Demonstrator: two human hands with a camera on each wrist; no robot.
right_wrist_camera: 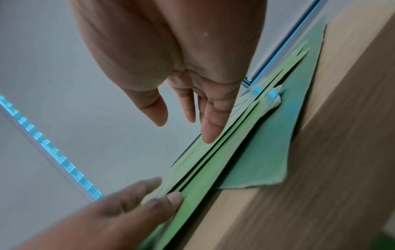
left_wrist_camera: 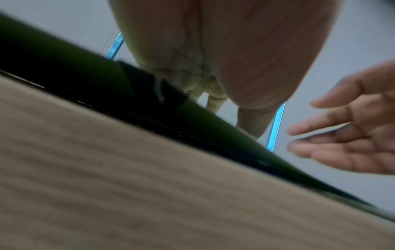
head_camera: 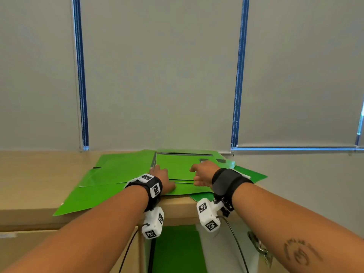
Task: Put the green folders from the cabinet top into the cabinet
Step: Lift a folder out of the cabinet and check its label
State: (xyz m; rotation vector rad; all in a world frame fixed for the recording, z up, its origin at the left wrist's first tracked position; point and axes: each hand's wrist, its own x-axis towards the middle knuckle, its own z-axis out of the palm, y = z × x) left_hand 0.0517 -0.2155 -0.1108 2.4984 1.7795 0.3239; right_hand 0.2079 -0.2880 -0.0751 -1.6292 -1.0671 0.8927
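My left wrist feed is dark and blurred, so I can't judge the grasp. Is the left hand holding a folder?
Observer: Not clearly. The left hand lies flat on the folders, thumb at their near edge.
Operator: Does the right hand touch them?
Observer: Barely. The right hand is open, and the right wrist view shows one fingertip on the top sheet.
Operator: Anything in the cabinet yet?
Observer: Something green shows in the opening below the cabinet top.

Left hand [left_wrist_camera: 213, 59] presses green folders [left_wrist_camera: 89, 74] on wooden cabinet top [left_wrist_camera: 128, 186]
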